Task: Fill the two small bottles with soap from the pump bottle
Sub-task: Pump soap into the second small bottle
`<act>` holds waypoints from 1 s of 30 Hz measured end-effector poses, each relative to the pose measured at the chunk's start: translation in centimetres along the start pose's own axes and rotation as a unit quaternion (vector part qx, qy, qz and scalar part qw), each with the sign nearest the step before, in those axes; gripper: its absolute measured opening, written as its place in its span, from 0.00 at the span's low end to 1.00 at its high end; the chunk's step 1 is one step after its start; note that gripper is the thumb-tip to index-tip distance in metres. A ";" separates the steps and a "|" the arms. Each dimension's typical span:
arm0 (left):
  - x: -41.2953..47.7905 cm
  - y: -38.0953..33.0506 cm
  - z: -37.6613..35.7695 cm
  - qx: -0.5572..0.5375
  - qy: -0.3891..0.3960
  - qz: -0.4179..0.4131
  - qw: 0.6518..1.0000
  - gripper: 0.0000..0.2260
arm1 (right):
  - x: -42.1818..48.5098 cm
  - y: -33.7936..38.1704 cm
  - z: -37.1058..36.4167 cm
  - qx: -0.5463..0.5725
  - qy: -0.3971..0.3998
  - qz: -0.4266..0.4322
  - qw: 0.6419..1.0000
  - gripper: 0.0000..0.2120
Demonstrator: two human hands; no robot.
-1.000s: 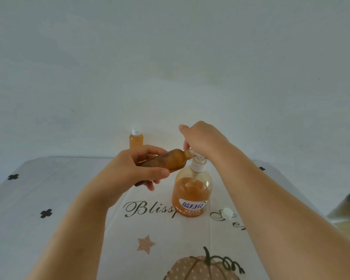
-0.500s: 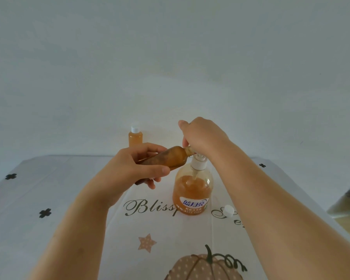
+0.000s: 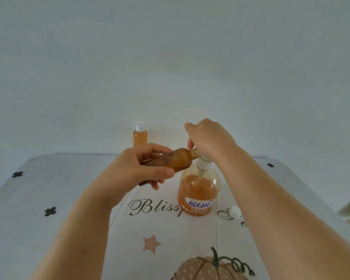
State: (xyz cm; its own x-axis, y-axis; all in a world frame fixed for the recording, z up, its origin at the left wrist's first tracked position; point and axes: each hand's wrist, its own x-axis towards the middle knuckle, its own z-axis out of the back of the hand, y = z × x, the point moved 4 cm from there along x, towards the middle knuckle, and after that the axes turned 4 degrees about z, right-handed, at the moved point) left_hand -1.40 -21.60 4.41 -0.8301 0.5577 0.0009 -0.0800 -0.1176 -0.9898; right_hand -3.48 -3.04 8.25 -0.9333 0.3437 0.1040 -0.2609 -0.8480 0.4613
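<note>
While the left hand (image 3: 137,168) grips 1 small bottle (image 3: 170,161) tilted almost flat, its neck at the nozzle, the right hand (image 3: 208,138) curls over the pump bottle (image 3: 198,190) head. Pump bottle: clear, roughly half full of orange soap, blue-white label, upright on the tablecloth (image 3: 49,219). Held bottle is amber and mostly full. The 2nd small bottle (image 3: 140,137), white-capped, stands at the far edge. A loose white cap (image 3: 235,211) lies just right of the pump bottle.
</note>
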 end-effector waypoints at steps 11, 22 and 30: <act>-0.3 -0.5 0.0 -0.005 -0.011 -0.014 1.000 0.19 | 0.2 0.5 1.1 -0.027 -0.008 0.006 1.000 0.21; 0.0 -0.2 0.0 0.009 -0.005 0.006 1.000 0.15 | 0.4 -0.3 -0.2 -0.008 -0.001 -0.002 1.000 0.20; 0.0 0.2 0.1 0.033 0.000 0.016 0.999 0.20 | 0.3 -0.4 -0.4 0.005 0.001 -0.001 1.000 0.20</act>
State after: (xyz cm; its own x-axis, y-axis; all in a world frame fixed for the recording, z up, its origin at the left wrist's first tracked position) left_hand -1.42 -21.70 4.22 -0.8329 0.5527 -0.0300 -0.0904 -0.1892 -0.9778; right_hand -3.75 -2.76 7.78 -0.9334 0.3439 0.1021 -0.2594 -0.8436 0.4701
